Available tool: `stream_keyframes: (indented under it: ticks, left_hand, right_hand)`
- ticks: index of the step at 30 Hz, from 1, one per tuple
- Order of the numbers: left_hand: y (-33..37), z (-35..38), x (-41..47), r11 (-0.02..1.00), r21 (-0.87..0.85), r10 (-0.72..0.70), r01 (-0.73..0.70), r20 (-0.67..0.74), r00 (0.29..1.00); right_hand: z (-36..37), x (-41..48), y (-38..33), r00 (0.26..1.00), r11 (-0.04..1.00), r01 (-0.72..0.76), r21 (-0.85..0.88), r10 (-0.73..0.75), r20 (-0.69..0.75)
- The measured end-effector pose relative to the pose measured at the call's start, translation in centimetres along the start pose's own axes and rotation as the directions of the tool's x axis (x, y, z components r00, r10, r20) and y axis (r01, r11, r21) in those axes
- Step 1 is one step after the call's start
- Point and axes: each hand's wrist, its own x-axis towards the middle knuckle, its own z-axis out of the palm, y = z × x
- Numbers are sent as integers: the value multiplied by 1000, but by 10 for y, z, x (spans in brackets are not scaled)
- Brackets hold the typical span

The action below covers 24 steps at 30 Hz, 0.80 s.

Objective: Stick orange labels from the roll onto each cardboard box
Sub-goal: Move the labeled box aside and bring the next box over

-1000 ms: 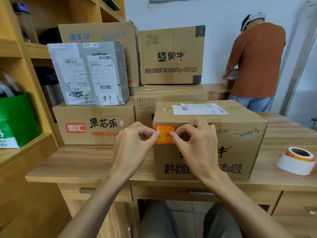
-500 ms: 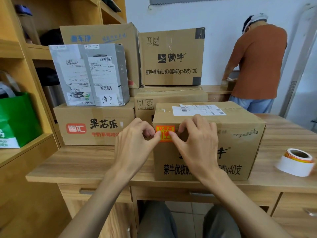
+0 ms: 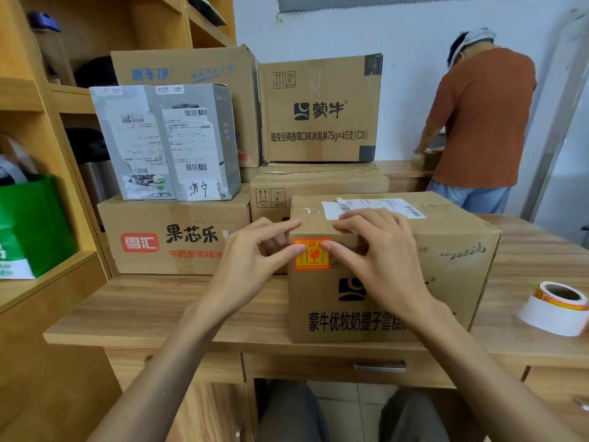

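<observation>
An orange label (image 3: 311, 261) sits flat on the upper left of the front face of the nearest cardboard box (image 3: 439, 282). My left hand (image 3: 255, 263) touches the label's top left with its thumb, and its index finger reaches the box's top edge. My right hand (image 3: 379, 260) lies over the box's top front edge, with its thumb on the label's top right. The label roll (image 3: 556, 309), white with orange labels, stands on the desk at the right, apart from both hands.
More cardboard boxes (image 3: 178, 237) are stacked behind and to the left, with a grey parcel (image 3: 165, 141) on top. A wooden shelf with a green bag (image 3: 28, 224) is at the left. A person in an orange top (image 3: 481, 122) stands at the back right.
Both hands pinched the label's top corners against the box front. Now the fingers have spread up onto the box's top edge and the thumbs lie on the label.
</observation>
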Motion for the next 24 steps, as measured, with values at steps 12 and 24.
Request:
stream_keyframes:
  ticks: [12, 24]
  left_hand:
    - [3, 10, 6, 968, 235, 88, -89, 14, 996]
    - [-6, 5, 4, 914, 350, 165, -207, 148, 975]
  right_hand:
    - [-4, 1, 16, 995, 997, 41, -72, -35, 93]
    - [-5, -2, 23, 976, 970, 173, -173, -145, 162]
